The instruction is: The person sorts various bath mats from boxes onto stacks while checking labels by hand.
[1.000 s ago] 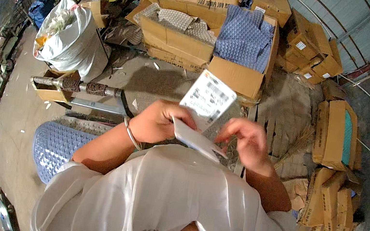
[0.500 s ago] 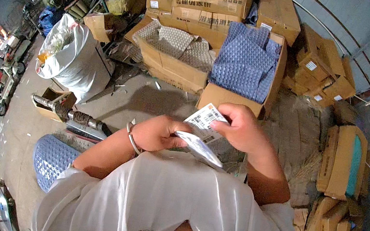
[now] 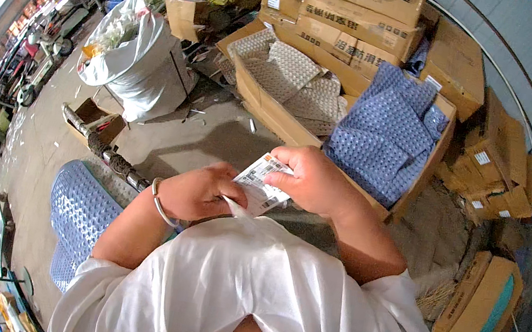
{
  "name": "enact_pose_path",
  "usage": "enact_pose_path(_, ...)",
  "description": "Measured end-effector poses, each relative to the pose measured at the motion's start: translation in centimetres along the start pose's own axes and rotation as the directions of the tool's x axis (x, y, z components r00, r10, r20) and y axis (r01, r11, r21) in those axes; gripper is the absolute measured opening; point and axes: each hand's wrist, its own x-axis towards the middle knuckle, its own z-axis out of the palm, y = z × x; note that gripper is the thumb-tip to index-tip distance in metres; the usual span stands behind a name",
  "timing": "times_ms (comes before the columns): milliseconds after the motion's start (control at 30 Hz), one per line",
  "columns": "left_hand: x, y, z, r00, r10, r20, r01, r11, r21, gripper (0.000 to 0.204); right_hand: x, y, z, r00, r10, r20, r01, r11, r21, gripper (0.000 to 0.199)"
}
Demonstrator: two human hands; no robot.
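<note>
A white printed shipping label [image 3: 262, 181] is held in front of my chest. Around its right edge my right hand [image 3: 311, 179] is closed, with the thumb pressed on the printed face. My left hand [image 3: 202, 190], wearing a light bangle on the wrist, is closed at the label's left side. From under the left fingers a white paper edge [image 3: 235, 207] sticks out; whether it belongs to the same sheet I cannot tell. Beyond my right hand, blue bumpy bath mats [image 3: 380, 132] lie in an open carton.
Beige bumpy mats [image 3: 288, 75] fill another open carton, with stacked cartons [image 3: 357, 23] behind. A white sack [image 3: 148, 69] stands at left. A wrapped pole [image 3: 103, 149] and a blue mat [image 3: 84, 223] lie on the floor. More cartons [image 3: 482, 304] are at right.
The view has turned, so the cartons sit further right and lower. My hands have come closer together, and the white paper under my left hand now shows much less.
</note>
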Motion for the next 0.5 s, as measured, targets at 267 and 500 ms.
enact_pose_path(267, 2.1, -5.9, -5.5, 0.972, -0.229, -0.056, 0.191, 0.905, -0.379, 0.02, 10.9, 1.2, -1.9, 0.994, 0.102, 0.049, -0.096, 0.989, -0.112, 0.012)
enact_pose_path(500, -0.2, -14.5, -11.4, 0.911, -0.393, -0.123, 0.242, 0.752, -0.613, 0.023, 17.5, 3.8, -10.0, 0.832, 0.05, -0.553, 0.12, 0.956, 0.267, 0.015)
